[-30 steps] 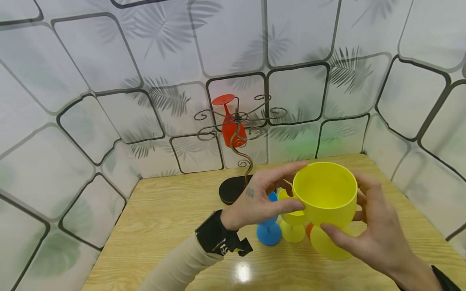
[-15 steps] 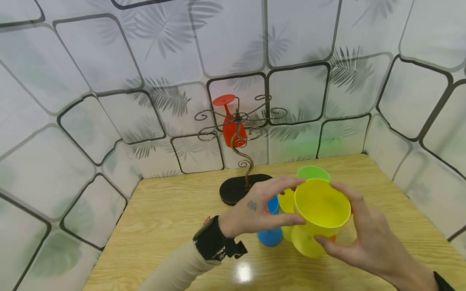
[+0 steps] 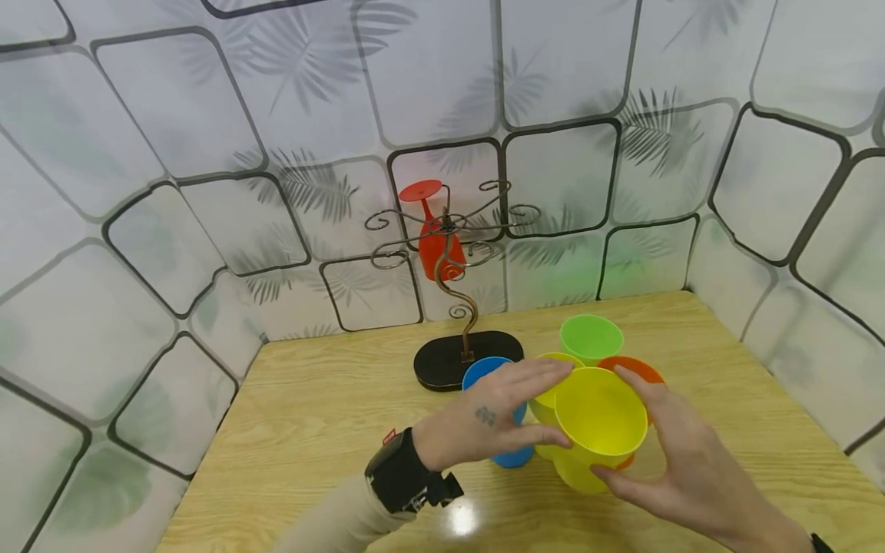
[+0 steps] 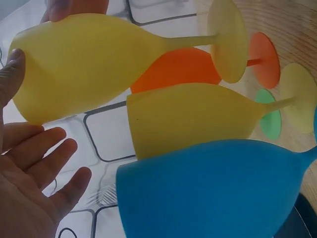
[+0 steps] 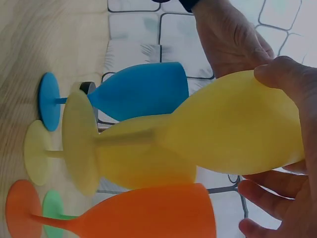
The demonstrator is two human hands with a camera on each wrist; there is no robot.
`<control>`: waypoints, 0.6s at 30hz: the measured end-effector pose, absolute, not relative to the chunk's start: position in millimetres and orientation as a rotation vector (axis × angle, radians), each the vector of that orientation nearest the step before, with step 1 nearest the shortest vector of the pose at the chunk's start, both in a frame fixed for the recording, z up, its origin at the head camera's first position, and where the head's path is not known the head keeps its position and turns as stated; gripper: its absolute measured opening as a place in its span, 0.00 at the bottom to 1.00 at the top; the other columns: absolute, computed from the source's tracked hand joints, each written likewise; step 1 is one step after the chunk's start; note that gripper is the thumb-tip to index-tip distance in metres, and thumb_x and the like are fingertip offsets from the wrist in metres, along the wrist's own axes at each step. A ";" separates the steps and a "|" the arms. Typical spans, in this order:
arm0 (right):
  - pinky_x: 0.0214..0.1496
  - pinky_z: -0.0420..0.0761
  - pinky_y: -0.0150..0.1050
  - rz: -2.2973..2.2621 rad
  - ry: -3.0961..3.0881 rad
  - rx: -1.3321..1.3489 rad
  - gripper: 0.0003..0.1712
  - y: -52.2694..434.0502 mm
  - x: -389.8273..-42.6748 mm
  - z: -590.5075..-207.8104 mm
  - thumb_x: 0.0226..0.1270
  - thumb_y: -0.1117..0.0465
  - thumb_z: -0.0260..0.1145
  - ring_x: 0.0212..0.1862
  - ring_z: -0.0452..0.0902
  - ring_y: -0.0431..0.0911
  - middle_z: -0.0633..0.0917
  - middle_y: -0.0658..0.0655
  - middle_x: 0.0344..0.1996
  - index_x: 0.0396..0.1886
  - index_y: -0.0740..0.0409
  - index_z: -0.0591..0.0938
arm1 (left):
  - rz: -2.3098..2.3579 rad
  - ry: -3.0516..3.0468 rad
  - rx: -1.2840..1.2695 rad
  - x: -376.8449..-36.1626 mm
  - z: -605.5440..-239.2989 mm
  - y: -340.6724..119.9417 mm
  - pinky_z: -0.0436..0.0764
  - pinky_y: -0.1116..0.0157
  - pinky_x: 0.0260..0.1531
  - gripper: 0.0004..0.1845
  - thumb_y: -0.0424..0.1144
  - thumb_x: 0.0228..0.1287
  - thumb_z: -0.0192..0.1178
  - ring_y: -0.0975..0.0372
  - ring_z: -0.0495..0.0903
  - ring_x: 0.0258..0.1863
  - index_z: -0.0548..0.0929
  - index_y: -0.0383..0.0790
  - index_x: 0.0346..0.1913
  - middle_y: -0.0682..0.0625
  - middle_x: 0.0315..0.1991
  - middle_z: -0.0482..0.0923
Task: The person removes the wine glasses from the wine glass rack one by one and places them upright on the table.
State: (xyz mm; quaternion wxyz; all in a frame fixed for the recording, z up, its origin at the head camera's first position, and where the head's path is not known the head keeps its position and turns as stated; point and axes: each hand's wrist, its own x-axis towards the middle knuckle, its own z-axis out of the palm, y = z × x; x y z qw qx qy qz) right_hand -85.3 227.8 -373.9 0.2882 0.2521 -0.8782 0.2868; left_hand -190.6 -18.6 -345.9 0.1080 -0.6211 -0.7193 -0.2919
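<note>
A yellow plastic goblet is upright between my two hands, its foot raised off the table in both wrist views. My left hand holds its left side near the rim, thumb and index finger on the bowl and the other fingers spread. From the right, my right hand grips the bowl between thumb and fingers. Close behind it stand a second yellow goblet, a blue goblet beside my left hand, and an orange goblet toward my right. A green goblet stands farther back.
Behind the hands, a curly metal goblet rack rises from a black oval base. A red goblet hangs upside down on its left arm. Patterned wall covering encloses the wooden table at the back and sides.
Both hands have moved the yellow goblet lower and somewhat left, toward the other goblets. The green and orange goblets, earlier mostly hidden behind it, now show more. The rack stays put.
</note>
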 end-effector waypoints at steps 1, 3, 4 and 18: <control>0.68 0.60 0.19 0.747 -2.344 0.667 0.57 227.8 -85.6 -375.1 0.61 0.26 0.62 0.55 0.73 0.42 0.80 0.56 0.60 0.73 0.67 0.69 | -0.835 -2.119 -1.824 -190.9 -347.5 -18.5 0.68 0.72 0.70 0.42 0.46 0.60 0.74 0.60 0.74 0.70 0.70 0.30 0.72 0.42 0.68 0.76; 0.70 0.56 0.21 0.716 -2.341 0.658 0.57 228.0 -86.1 -377.8 0.61 0.25 0.60 0.55 0.72 0.44 0.81 0.56 0.60 0.73 0.66 0.70 | -0.816 -2.137 -1.817 -191.2 -350.3 -18.2 0.68 0.71 0.71 0.42 0.47 0.60 0.74 0.59 0.73 0.70 0.71 0.30 0.72 0.40 0.68 0.76; 0.71 0.56 0.22 0.706 -2.333 0.660 0.56 228.0 -86.6 -379.2 0.62 0.25 0.60 0.55 0.72 0.45 0.81 0.56 0.60 0.72 0.66 0.71 | -0.798 -2.154 -1.813 -191.1 -351.3 -18.2 0.68 0.70 0.71 0.42 0.47 0.60 0.74 0.58 0.73 0.71 0.71 0.30 0.72 0.40 0.69 0.75; 0.81 0.46 0.44 0.617 -2.363 0.618 0.58 231.9 -88.7 -403.9 0.61 0.22 0.58 0.63 0.71 0.50 0.80 0.65 0.64 0.72 0.66 0.71 | -0.596 -2.398 -1.768 -186.3 -362.6 -19.0 0.64 0.51 0.76 0.41 0.53 0.66 0.66 0.56 0.65 0.76 0.68 0.34 0.75 0.40 0.74 0.69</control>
